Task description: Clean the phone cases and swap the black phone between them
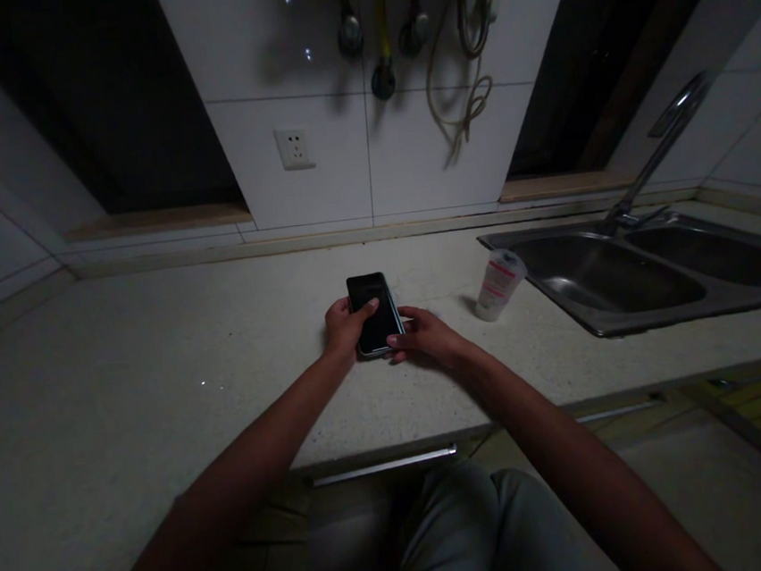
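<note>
A smartphone [376,320] with a dark screen is held over the pale countertop [157,343]. My left hand [345,327] is closed round its left side, with the thumb lying across the screen. At the lower right corner, my right hand [427,335] grips the phone, its thumb on the bottom edge and its fingers along the right side. The fingers behind the phone are hidden. To the right of my right hand stands a clear plastic cup [499,285] with red print.
A steel double sink [608,272] with a curved tap [659,142] is set into the counter at the right. On the tiled wall are a power socket [295,149], pipes and a looped cable [464,111]. Cabinet handles [384,466] run below the counter's front edge.
</note>
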A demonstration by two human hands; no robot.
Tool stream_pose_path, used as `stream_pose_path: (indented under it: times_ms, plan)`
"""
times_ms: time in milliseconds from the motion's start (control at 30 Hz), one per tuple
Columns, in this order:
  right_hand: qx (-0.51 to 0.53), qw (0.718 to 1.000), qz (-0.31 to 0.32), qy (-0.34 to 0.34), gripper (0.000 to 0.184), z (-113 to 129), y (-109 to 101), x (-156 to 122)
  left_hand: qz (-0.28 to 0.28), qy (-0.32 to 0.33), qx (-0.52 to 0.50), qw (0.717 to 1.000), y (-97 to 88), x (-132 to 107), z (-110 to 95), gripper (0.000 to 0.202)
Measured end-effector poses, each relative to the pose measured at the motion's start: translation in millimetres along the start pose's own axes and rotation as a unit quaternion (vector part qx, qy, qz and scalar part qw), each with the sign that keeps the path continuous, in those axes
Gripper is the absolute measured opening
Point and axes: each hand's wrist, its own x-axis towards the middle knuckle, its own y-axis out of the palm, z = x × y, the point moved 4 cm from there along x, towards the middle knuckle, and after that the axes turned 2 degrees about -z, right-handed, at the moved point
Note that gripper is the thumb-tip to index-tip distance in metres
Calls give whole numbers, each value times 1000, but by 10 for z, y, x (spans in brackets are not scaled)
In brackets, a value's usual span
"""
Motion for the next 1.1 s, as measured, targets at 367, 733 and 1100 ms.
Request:
stream_pose_path:
  times_ms: [367,733,1100]
  plan:
    - [12,999,-38,7,41,48,-30,-2,-14,-52,-77,996,3,100,-10,14]
    - [2,998,-59,-12,38,54,-118,48,25,-155,-115,981,18,78,1,8]
    - [-9,997,-81,-3,39,50,-103,41,27,-135,-54,989,27,6,-45,9]
